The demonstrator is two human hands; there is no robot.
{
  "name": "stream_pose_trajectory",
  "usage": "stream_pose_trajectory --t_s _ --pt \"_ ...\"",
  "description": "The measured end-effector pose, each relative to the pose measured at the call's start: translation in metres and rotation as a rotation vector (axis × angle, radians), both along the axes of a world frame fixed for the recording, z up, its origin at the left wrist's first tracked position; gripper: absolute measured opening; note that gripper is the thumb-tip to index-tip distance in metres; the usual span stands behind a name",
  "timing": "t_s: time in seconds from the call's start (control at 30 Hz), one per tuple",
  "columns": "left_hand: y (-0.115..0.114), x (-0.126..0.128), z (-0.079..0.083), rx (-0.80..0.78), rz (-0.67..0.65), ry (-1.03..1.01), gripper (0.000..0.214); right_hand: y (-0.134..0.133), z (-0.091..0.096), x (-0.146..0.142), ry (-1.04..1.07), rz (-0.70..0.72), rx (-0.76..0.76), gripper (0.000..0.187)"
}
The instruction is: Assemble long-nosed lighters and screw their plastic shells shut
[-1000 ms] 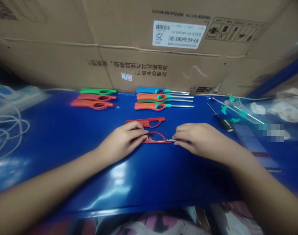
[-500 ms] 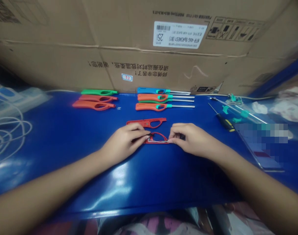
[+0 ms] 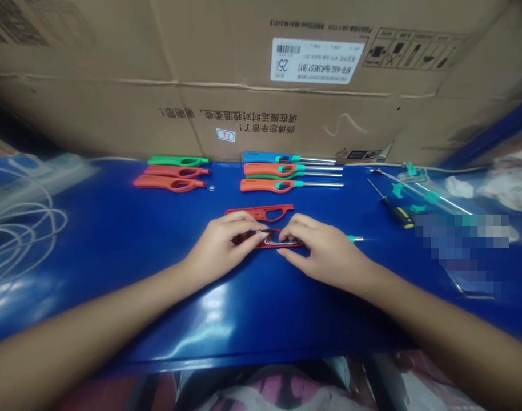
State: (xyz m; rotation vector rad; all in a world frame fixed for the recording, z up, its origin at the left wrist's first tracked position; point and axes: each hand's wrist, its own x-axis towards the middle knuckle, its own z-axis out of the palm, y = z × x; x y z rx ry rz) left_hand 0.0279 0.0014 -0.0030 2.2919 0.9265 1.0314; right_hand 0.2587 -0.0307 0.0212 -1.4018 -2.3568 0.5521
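A red lighter half shell (image 3: 282,246) lies low in the middle of the table, with thin wires and a dark part inside it. My left hand (image 3: 227,240) pinches its left end, thumb and index finger at the dark part. Over the right end, my right hand (image 3: 321,242) curls with its thumb at the near edge and fingertips at the wires; its palm hides part of the shell. Beyond that hand sticks out a short metal tube end with a teal piece (image 3: 354,238). Just behind lies another red half shell (image 3: 274,213), hollow side up.
Several assembled lighters with metal tubes (image 3: 267,185) and several handle shells (image 3: 169,182) lie at the back, by tiny pins (image 3: 212,188). A screwdriver (image 3: 398,214) and a plastic bag (image 3: 453,200) are right, a white cable (image 3: 25,240) left. A cardboard box (image 3: 227,57) stands behind.
My right hand has moved left over the shell, its thumb and fingers now further apart. A teal piece and metal tube end now show to the right of it. My left hand stays at the shell.
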Motion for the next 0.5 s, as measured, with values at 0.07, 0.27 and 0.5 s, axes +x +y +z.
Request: stream_pose_trajectory --t_s 0.07,0.27,0.5 --pt "-0.0009 0.0000 0.0004 0.004 -0.004 0.001 0.013 0.0000 -0.0030 -0.0026 -0.026 -0.002 -0.007 0.007" --pt "-0.0019 -0.0015 -0.0013 0.046 -0.012 0.007 0.016 0.0050 -0.0031 -0.0008 0.019 -0.023 -0.082 0.005" --pt "-0.0005 -0.0001 -0.0015 0.076 0.003 0.013 0.015 0.0039 0.0006 -0.0029 -0.011 -0.074 -0.132 0.005"
